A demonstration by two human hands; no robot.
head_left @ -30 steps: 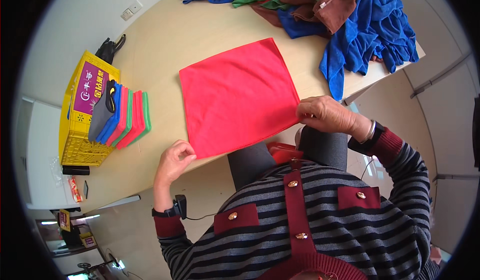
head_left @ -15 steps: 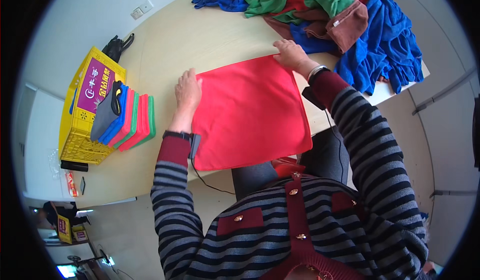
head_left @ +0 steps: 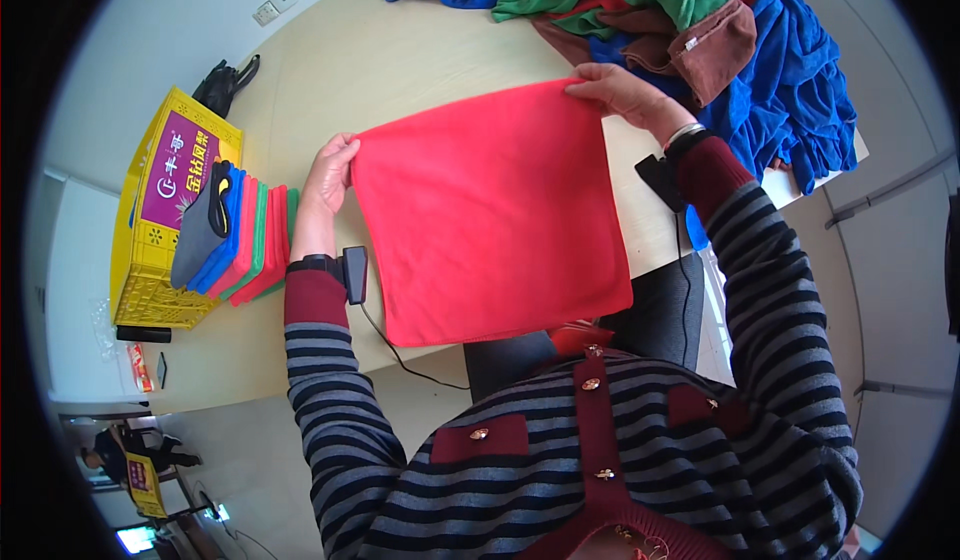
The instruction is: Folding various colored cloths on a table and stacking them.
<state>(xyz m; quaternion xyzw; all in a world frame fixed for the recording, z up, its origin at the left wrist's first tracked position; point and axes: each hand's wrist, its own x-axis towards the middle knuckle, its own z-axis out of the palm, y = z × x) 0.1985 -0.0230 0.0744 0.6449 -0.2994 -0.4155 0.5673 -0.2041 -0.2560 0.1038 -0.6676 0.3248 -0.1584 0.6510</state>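
A square red cloth [head_left: 490,220] is spread before me, its near edge reaching over the table's front edge above my lap. My left hand [head_left: 328,172] pinches its far left corner between thumb and fingers. At the far right corner, my right hand [head_left: 625,95] grips the fabric the same way. The far edge looks raised and pulled fairly straight between the two hands.
Left of the cloth stands a stack of folded cloths [head_left: 240,240] in grey, blue, red and green, against a yellow crate [head_left: 140,250]. A heap of loose cloths [head_left: 790,80] covers the table's far right. A black bag [head_left: 222,85] lies behind the crate.
Both hands have gone from lying on the cloth to pinching its far corners, and have moved apart. The far edge has been lifted and drawn wider.
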